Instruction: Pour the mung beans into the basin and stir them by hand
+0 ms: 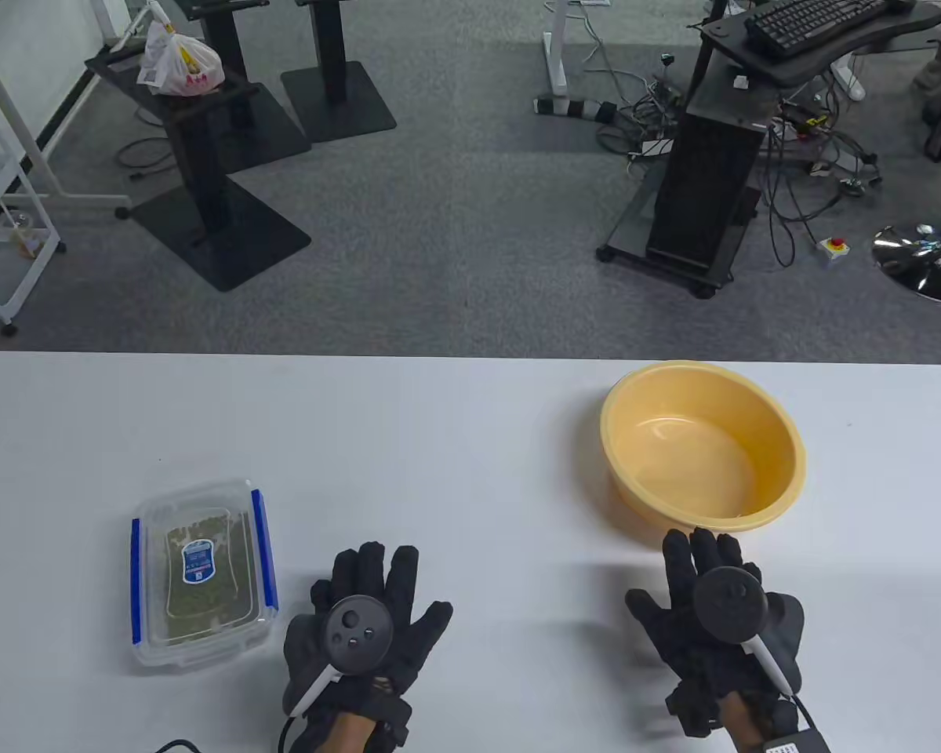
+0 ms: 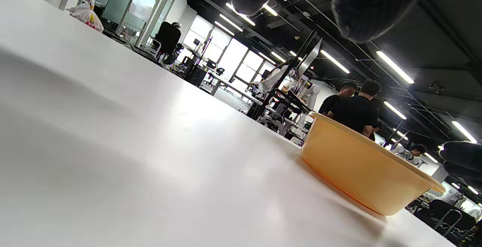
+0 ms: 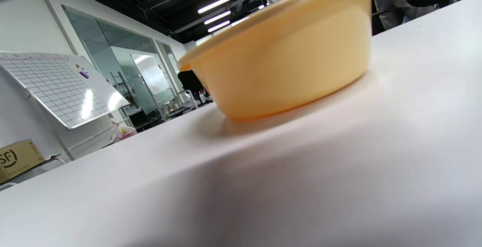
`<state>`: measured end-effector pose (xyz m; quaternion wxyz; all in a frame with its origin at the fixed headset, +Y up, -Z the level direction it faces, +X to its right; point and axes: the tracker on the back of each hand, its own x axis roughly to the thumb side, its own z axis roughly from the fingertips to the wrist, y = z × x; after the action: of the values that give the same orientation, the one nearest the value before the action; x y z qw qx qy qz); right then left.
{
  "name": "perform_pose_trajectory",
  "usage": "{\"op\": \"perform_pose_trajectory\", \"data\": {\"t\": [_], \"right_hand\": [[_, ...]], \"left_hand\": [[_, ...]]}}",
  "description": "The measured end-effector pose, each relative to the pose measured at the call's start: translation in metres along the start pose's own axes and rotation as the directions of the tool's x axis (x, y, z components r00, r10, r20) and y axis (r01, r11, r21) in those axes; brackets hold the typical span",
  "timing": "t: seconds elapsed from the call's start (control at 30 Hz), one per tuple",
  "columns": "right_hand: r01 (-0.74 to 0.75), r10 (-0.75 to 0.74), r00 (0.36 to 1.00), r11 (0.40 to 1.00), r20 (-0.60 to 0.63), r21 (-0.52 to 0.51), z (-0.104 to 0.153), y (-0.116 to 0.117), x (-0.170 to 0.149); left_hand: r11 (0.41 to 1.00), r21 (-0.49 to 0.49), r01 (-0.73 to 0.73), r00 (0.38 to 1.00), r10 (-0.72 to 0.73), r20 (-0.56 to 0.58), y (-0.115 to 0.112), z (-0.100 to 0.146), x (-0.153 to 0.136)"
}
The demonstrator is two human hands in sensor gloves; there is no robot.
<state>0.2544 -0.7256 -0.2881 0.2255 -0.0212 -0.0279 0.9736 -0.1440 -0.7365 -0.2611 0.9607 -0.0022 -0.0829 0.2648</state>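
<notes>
While both wrists run off the table view's bottom edge, the left hand (image 1: 365,620) and the right hand (image 1: 713,608) lie palm-down on the white desk (image 1: 455,439), fingers spread, straight and apart, holding nothing; a round tracker hides most of each hand's back. At about nine o'clock from the left hand, just beside it, stands the clear box (image 1: 202,572), lid on and blue clips down along its two long sides. Its long axis runs from six towards twelve o'clock. Through the lid the mung beans (image 1: 204,596) show only as a dull green layer, partly hidden by a blue label, and no single bean can be made out. At twelve o'clock from the right hand, the fingertips (image 1: 702,545) just short of its near rim, sits the yellow basin (image 1: 702,443), upright, mouth up, its bare inside showing only a glossy reflection. Box and basin are well apart, at opposite ends of the desk. Both wrist views look low across the desk at the basin's outer wall, its inside hidden from them. Beyond the far edge, at about eleven o'clock on a black stand, rests a tied plastic bag (image 1: 179,63), contents unreadable.
</notes>
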Motion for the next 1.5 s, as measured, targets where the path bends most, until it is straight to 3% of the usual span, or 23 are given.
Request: {"op": "perform_pose_trajectory", "data": {"t": [1.5], "right_hand": [[0.015,-0.013,1.0,0.995,-0.025,0.095,-0.0015,0.0085,0.0021]], "left_hand": [[0.991,-0.111,-0.073,0.997,0.073,-0.004,-0.0063,-0.0012,0.0021]]}}
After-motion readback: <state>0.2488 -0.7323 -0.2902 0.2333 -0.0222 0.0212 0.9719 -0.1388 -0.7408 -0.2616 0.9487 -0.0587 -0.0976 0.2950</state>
